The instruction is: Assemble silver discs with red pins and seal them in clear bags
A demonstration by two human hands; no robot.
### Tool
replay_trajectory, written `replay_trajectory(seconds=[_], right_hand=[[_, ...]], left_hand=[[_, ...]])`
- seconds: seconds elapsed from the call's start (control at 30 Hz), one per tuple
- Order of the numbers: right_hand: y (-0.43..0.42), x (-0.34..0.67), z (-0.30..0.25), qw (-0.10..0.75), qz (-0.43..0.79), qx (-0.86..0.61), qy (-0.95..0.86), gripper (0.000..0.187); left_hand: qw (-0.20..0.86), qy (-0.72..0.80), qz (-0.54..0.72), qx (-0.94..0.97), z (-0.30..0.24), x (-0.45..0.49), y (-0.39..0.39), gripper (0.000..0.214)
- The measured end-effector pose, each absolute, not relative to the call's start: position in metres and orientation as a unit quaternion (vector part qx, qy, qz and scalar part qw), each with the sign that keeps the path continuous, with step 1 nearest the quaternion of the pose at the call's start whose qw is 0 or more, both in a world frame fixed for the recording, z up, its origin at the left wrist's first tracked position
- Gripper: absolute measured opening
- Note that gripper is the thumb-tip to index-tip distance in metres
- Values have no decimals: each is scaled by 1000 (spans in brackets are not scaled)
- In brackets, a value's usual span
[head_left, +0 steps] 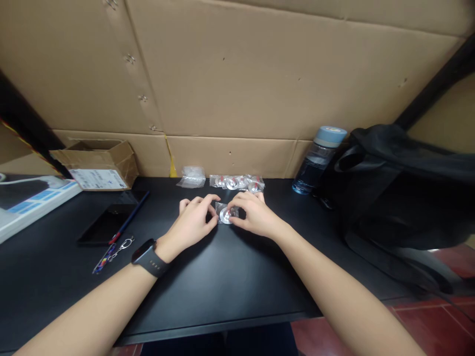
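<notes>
A small clear plastic bag (pixel 218 206) with a round silvery metal disc (pixel 224 216) in it is between my two hands, just above or on the black table. My left hand (pixel 195 217), with a dark watch on its wrist, has thumb and a finger closed at the bag's left edge; the index finger arches above. From the right, my right hand (pixel 254 211) grips the bag with bent fingers and thumb, partly covering the disc. Behind them lies a row of similar bagged discs (pixel 232 183) with red marks. Left of that row sits a pile of clear plastic bags (pixel 192 176).
A cardboard box (pixel 102 165), a power strip (pixel 40 207), a dark phone-like tablet (pixel 111 220) and a keychain (pixel 111 254) are at left. On the right stand a blue-lidded bottle (pixel 315 160) and a black bag (pixel 408 193). A cardboard wall (pixel 237 89) closes the back.
</notes>
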State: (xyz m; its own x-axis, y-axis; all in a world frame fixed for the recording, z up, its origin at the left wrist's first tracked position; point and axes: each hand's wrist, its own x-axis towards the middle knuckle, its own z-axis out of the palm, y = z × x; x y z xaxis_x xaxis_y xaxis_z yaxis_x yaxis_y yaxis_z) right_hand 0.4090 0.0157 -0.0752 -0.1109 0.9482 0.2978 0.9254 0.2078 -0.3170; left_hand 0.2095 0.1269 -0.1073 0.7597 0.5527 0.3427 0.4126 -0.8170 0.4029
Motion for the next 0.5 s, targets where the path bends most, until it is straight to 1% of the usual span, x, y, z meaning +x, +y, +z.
replay_trajectory(seconds=[0.1, 0.23, 0.3, 0.4, 0.5], right_hand=[[16, 408, -76, 202, 40, -635, -744, 21], [18, 407, -81, 190, 52, -649, -735, 13], [19, 406, -84, 185, 36, -652, -735, 6], [24, 404, -89, 179, -7, -656, -734, 2], [31, 401, -93, 162, -48, -666, -726, 8]], left_hand=[[145, 263, 236, 924, -108, 209, 128, 39], [143, 283, 259, 912, -104, 207, 130, 33], [138, 296, 276, 904, -102, 206, 132, 31], [119, 312, 303, 893, -98, 202, 138, 28], [106, 327, 318, 884, -95, 198, 144, 26]])
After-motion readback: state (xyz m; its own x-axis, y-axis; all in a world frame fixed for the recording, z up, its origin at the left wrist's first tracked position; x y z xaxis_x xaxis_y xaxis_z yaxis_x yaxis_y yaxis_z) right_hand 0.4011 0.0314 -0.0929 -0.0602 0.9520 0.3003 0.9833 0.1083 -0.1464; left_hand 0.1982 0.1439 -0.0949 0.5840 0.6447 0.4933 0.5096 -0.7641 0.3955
